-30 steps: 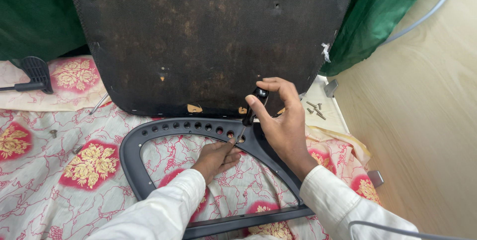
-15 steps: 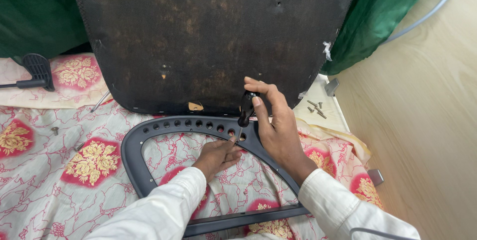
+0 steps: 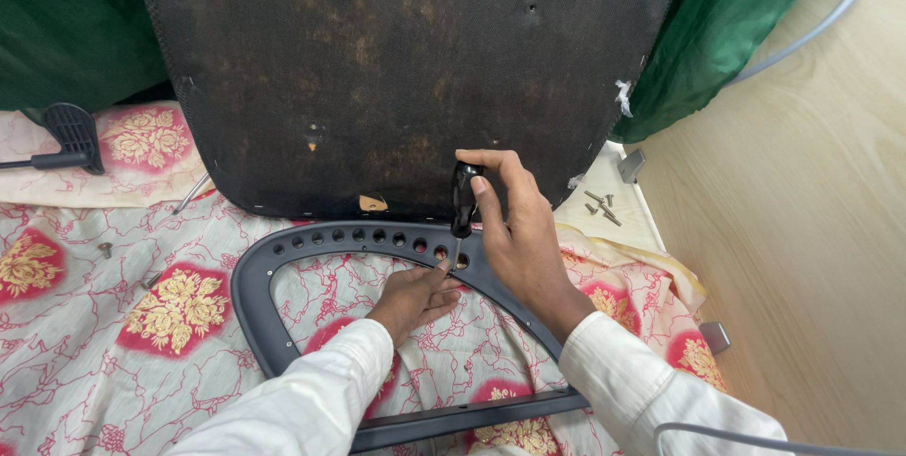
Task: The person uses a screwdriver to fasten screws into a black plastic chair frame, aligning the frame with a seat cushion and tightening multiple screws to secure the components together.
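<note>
Fingers (image 3: 493,194) of the right hand (image 3: 519,234) are clamped around the black handle of a small screwdriver (image 3: 462,203), held upright with its thin metal shaft pointing down at a hole in the dark grey curved plastic chair frame (image 3: 283,262). At seven o'clock from the tool, the left hand (image 3: 413,294) rests on the cloth inside the frame's loop, its fingers bunched together and touching the frame's inner edge just beside the shaft tip; whether they pinch anything I cannot tell. The frame lies flat on a white bedsheet with red and gold flower patches (image 3: 113,324), its row of round holes running along the upper arc. At twelve o'clock, a large worn black seat panel (image 3: 396,69) stands propped, its lower edge just above the frame. At two o'clock from the right hand, a few loose metal screws (image 3: 600,207) lie on a pale cloth. Far at nine o'clock sits a black plastic armrest piece (image 3: 71,135). Green fabric (image 3: 727,31) hangs behind the panel, and pale wooden flooring (image 3: 812,229) fills the three o'clock side.
</note>
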